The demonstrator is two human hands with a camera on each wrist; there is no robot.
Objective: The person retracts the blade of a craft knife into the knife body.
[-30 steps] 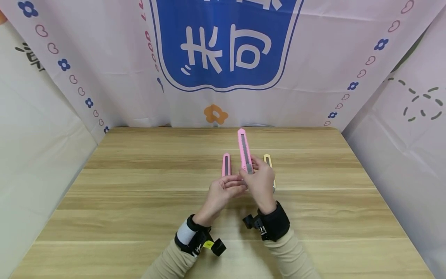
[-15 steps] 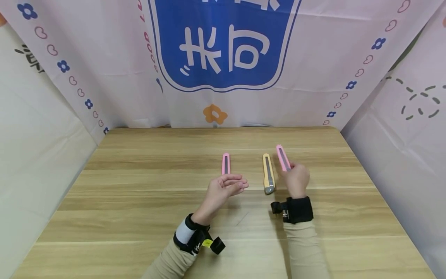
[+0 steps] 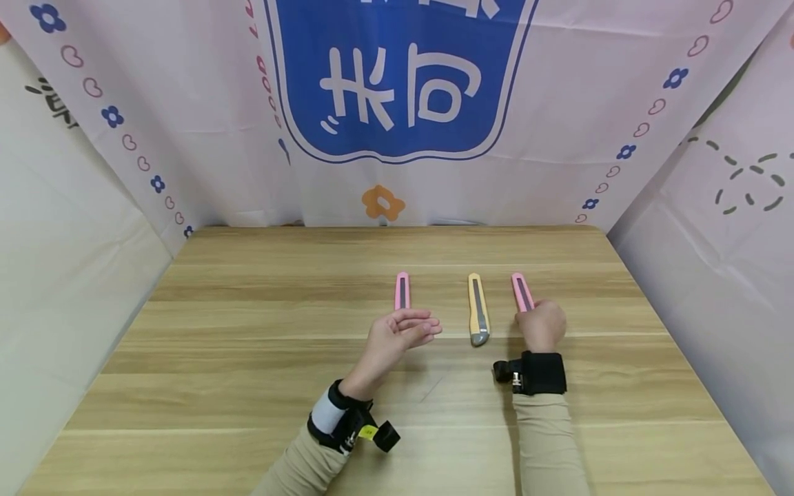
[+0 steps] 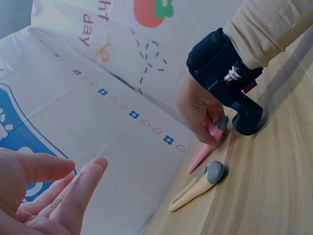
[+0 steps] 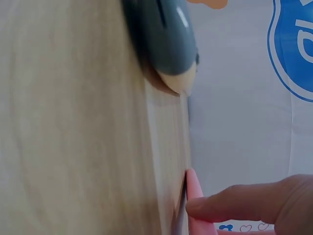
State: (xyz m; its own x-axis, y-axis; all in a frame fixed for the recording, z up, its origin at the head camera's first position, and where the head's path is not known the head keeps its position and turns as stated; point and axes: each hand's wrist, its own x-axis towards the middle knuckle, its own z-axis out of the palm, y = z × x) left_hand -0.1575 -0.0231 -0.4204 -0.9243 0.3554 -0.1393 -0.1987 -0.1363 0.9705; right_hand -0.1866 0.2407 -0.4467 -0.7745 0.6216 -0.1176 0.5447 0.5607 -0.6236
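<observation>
My right hand (image 3: pixel 542 325) pinches a pink box cutter (image 3: pixel 522 292) by its near end, low at the table on the right; the hand covers that end in the head view. A yellow box cutter (image 3: pixel 478 310) with a grey end lies on the table just left of it. Further left lies a second pink box cutter (image 3: pixel 402 291), its near part hidden behind my left hand (image 3: pixel 397 339). That left hand hovers with fingers extended and nothing between fingers and thumb, as the left wrist view also shows.
The wooden table (image 3: pixel 248 386) spreads around the cutters. A white printed cloth (image 3: pixel 546 124) hangs along its back edge, and more cloth walls flank both sides. Black camera straps (image 3: pixel 544 373) wrap both wrists.
My right hand has carried the pink box cutter from beside the left hand to the right, past the yellow one, and down to the table. The left hand has barely moved.
</observation>
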